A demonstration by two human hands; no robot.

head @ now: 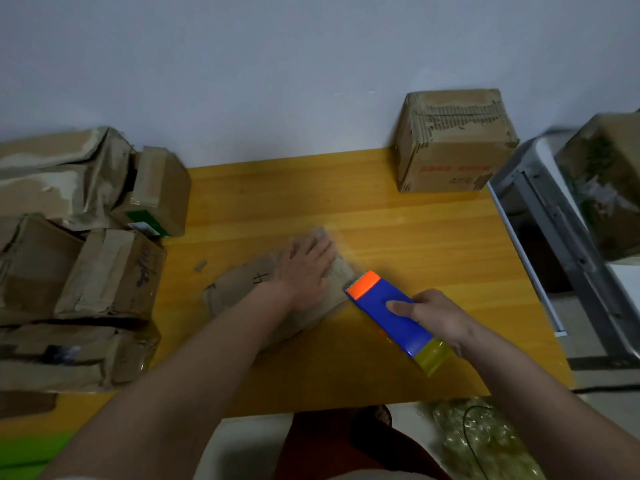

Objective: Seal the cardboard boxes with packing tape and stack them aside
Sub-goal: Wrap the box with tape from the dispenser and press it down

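A low, flat cardboard box (242, 289) lies in the middle of the yellow wooden table (398, 237). My left hand (308, 268) presses flat on its top with straight fingers; the picture is blurred there. My right hand (440, 317) grips a blue tape dispenser (391, 313) with an orange front end and a yellowish tape roll at its rear. The dispenser's orange end sits at the box's right edge. A thin strip of clear tape seems to run from the dispenser over the box.
Several worn cardboard boxes (86, 244) are piled along the table's left side. One upright box (453, 143) stands at the back right corner against the wall. A grey metal frame (554, 230) and another box (606, 181) stand right of the table.
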